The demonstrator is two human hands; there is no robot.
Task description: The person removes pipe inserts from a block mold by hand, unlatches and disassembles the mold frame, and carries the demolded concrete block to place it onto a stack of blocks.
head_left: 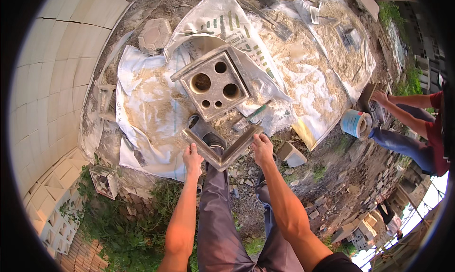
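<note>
Between my hands is a V-shaped mould frame (220, 162), grey and crusted, its corner pointing toward me. My left hand (193, 159) grips the end of its left arm, and my right hand (262, 150) grips the end of the right arm. Just beyond the frame stands a square grey mould block (213, 108) with several round holes of different sizes in its top. A trowel-like tool with a green handle (259, 112) lies to the right of the block. My boot (214, 140) shows partly behind the frame.
White sacks (151, 111) dusted with sand spread over the ground. A hexagonal block (155, 36) sits at the far left, and a small concrete block (291, 154) is right of my right hand. At right, a co-worker's hand (379, 97) works near a white-and-blue bucket (355, 123). Stacked pale blocks (61, 68) line the left.
</note>
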